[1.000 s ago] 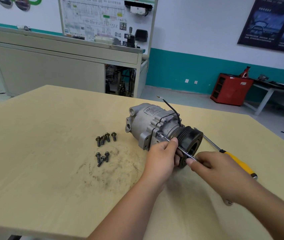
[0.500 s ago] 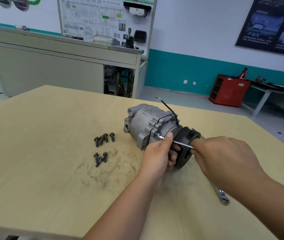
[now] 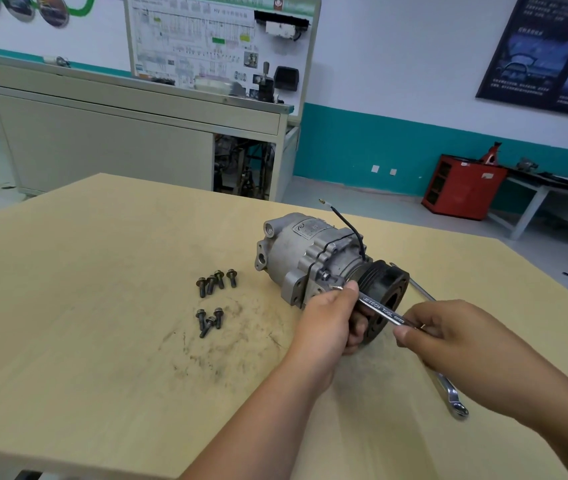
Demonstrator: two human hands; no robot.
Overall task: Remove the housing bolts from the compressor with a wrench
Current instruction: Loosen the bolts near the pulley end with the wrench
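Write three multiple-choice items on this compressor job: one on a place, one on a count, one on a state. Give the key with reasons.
1. Where do the loose bolts lie?
A. On the table left of the compressor
B. On the pulley
C. In the red cabinet

2. How many loose bolts show?
A. Three
B. Seven
C. Twelve

3. What does the right hand hold?
A. Nothing
B. A bolt
C. The wrench handle

Key:
1. A: they lie in two clusters on the table, left of the compressor.
2. B: four above, three below.
3. C: its fingers pinch the wrench, while the left hand grips the wrench's head at the housing.
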